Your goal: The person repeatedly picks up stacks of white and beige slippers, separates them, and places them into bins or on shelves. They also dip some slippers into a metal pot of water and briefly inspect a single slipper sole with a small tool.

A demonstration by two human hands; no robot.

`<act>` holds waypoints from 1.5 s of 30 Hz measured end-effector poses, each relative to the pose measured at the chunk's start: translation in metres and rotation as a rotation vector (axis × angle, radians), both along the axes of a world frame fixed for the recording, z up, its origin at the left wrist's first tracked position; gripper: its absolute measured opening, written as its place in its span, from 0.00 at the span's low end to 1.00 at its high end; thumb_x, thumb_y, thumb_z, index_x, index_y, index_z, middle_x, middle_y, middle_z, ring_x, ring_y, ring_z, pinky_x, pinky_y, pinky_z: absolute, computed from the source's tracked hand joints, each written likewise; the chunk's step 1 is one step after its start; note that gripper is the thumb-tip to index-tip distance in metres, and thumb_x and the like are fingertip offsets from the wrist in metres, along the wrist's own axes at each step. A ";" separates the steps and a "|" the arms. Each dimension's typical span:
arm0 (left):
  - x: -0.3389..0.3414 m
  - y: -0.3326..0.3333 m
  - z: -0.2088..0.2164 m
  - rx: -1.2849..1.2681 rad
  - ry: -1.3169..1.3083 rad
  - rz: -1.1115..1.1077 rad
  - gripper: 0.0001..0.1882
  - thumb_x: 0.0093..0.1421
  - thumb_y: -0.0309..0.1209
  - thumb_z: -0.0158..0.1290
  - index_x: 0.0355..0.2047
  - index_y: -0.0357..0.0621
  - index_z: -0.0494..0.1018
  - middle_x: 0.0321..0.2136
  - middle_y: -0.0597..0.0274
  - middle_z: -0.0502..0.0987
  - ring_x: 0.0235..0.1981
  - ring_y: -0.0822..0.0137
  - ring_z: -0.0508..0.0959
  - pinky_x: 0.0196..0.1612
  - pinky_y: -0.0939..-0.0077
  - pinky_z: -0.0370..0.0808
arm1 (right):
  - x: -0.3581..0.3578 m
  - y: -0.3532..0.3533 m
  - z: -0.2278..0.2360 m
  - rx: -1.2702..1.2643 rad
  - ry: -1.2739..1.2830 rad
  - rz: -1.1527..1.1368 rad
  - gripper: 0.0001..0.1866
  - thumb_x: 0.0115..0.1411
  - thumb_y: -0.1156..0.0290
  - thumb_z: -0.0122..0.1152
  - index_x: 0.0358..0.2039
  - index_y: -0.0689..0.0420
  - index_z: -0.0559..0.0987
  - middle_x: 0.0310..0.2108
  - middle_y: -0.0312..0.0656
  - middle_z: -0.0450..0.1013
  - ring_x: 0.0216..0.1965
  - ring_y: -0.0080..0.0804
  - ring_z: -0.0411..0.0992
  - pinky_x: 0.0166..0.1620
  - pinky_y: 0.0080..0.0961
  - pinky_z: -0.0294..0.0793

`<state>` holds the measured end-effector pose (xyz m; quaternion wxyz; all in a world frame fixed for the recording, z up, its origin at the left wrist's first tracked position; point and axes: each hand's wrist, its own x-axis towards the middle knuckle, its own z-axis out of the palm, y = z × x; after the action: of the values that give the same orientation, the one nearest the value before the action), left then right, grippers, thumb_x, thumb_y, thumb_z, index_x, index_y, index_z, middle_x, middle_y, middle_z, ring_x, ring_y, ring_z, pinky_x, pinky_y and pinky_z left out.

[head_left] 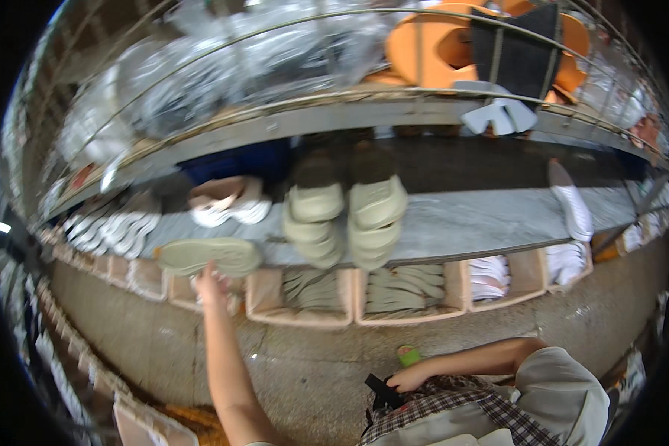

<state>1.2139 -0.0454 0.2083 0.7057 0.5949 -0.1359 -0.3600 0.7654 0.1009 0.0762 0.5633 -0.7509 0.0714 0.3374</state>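
My left hand [211, 285] reaches forward and grips a pale olive-green shoe sole [204, 256] by its near edge, at the front of a grey shelf. Close to my waist, my right hand [409, 377] is closed round a black, strap-like object [383, 390]; its full shape is partly hidden. Two stacks of pale green slides [314, 223] stand side by side on the shelf, right of the sole. Behind the sole sits a group of white and beige footwear pieces [230, 201].
Beige bins [299, 321] line the floor below the shelf, holding green strips [405, 290] and white pieces [489, 276]. A white sole [570, 201] stands at the right. Overhead, a wire-railed shelf carries clear plastic bags [238, 67] and orange parts [427, 48].
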 end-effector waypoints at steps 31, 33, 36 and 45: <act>-0.264 0.320 -0.220 0.803 -0.167 -0.348 0.19 0.62 0.45 0.47 0.23 0.43 0.69 0.14 0.67 0.64 0.15 0.73 0.64 0.22 0.71 0.71 | -0.431 -0.291 0.091 -1.259 -0.593 -2.328 0.09 0.53 0.71 0.58 0.33 0.61 0.74 0.30 0.42 0.74 0.34 0.31 0.70 0.39 0.27 0.69; -0.268 0.323 -0.240 0.568 -0.588 -0.498 0.15 0.62 0.42 0.49 0.34 0.41 0.71 0.19 0.65 0.69 0.20 0.70 0.68 0.29 0.69 0.72 | -0.440 -0.254 0.104 -1.252 -0.636 -2.353 0.09 0.54 0.70 0.58 0.33 0.61 0.73 0.29 0.39 0.72 0.33 0.26 0.68 0.38 0.24 0.68; -0.286 0.325 -0.264 0.454 -0.726 -0.504 0.12 0.60 0.33 0.52 0.40 0.39 0.69 0.24 0.62 0.72 0.24 0.69 0.72 0.29 0.74 0.72 | -0.457 -0.227 0.128 -1.140 -0.690 -2.325 0.13 0.54 0.70 0.58 0.38 0.62 0.72 0.30 0.36 0.69 0.32 0.22 0.66 0.38 0.20 0.67; -0.382 0.318 -0.247 0.829 -0.342 -0.800 0.18 0.57 0.27 0.52 0.47 0.34 0.66 0.33 0.56 0.76 0.34 0.67 0.77 0.37 0.72 0.74 | -0.514 -0.349 0.149 -0.658 -0.958 -2.272 0.12 0.54 0.67 0.58 0.39 0.54 0.73 0.24 0.35 0.68 0.22 0.21 0.62 0.24 0.19 0.59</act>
<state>0.8323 0.2723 -0.0390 0.1928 0.7728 -0.3090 -0.5198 0.2515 -0.2481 0.2248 0.2914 -0.4177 0.5414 -0.6689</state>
